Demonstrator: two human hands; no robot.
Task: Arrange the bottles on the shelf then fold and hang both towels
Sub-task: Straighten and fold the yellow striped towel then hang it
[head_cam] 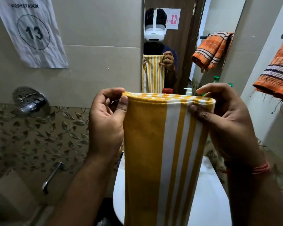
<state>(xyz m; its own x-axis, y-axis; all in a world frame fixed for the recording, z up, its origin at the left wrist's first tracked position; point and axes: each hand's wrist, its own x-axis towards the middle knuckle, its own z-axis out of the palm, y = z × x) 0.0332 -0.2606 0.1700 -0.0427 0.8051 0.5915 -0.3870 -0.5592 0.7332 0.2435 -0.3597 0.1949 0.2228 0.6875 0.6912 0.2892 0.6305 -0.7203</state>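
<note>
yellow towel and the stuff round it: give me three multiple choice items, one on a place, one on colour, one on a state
1. Where is the orange towel?
A. hanging at the right
B. in the sink
C. on the floor

2. What stripes does the yellow towel have?
A. black
B. white
C. green

3. How is the yellow towel held?
A. one hand only
B. lying loose in the sink
C. pinched at its top edge by both hands

Answers:
1 A, it hangs by the right wall, above the sink.
2 B, white bands run down it.
3 C, the left hand and right hand each pinch a top corner.
</note>
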